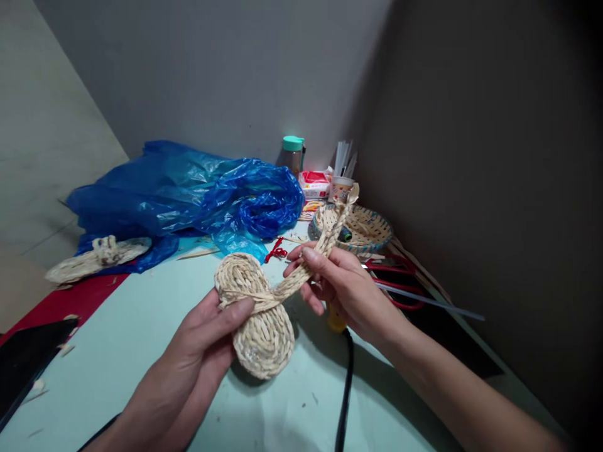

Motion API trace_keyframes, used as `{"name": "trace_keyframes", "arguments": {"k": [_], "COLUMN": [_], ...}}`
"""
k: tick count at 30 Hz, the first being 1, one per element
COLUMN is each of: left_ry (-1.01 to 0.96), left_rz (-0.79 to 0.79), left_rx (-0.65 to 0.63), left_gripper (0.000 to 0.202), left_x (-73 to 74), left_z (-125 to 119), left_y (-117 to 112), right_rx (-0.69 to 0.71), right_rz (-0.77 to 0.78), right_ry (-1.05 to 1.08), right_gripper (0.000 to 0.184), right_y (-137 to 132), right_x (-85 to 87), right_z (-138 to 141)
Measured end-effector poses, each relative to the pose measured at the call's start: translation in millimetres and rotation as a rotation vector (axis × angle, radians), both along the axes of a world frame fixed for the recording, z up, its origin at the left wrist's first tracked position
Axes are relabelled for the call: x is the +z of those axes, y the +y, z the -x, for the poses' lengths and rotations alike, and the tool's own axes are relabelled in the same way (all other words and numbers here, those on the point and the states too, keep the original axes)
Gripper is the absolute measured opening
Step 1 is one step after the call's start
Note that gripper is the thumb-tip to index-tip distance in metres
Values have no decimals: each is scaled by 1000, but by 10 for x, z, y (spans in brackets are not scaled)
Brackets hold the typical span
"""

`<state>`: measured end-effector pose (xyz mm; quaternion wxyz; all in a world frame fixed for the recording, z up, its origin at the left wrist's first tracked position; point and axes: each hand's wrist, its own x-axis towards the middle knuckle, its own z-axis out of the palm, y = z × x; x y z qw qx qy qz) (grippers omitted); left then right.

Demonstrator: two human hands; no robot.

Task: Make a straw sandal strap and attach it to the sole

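Observation:
A small sole-shaped piece of woven straw (pixel 264 342), pinched in at its waist, is held up over the table. My left hand (pixel 207 339) grips it from the left, its thumb pressing on straw strands that cross the waist. From that waist a braided straw strap (pixel 330 233) runs up to the right and ends in a loose tip. My right hand (pixel 336 282) has this strap pinched between thumb and fingers partway along. Behind the right hand, a yellow handle (pixel 336 320) with a black cord (pixel 347 389) is partly hidden.
A blue plastic bag (pixel 188 194) covers the back left, with another straw piece (pixel 101 257) in front. At the back stand a green-capped bottle (pixel 293 154), a tissue pack (pixel 315 183) and a cup of white sticks (pixel 341 187). Right are a woven basket (pixel 374 229) and red-handled scissors (pixel 400 267).

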<state>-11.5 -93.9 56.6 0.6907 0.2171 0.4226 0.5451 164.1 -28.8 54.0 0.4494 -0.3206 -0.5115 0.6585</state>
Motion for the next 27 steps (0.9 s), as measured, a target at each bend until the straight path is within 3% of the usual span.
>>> {"name": "trace_keyframes", "arguments": {"k": [4,12,16,21,24,27], "left_ry": [32,108,129,155,216,250], "left_rz": [39,50,79,54,24,-53], "left_rx": [-58,-67,-6,34,45,59], "left_gripper": [79,72,74,78,79,82], "left_x": [34,-15,-7,-5,-7,-12], "left_z": [-6,14,-15,-3,-8,-48], "left_y": [-23,-32,-7,-11,-25,-40], "right_rx": [-8,-5,-9,77,165,171], "right_rz": [23,60,47,-86,-171,-143], "right_ry": [34,44,33,-195,-270,-316], "right_gripper": [20,22,23,20,6,4], "right_y": [4,-25,-48,-87,-111,-136], "right_x": [4,47,52,80,91,59], "right_z": [-33,-18,-11,-20,24,89]}}
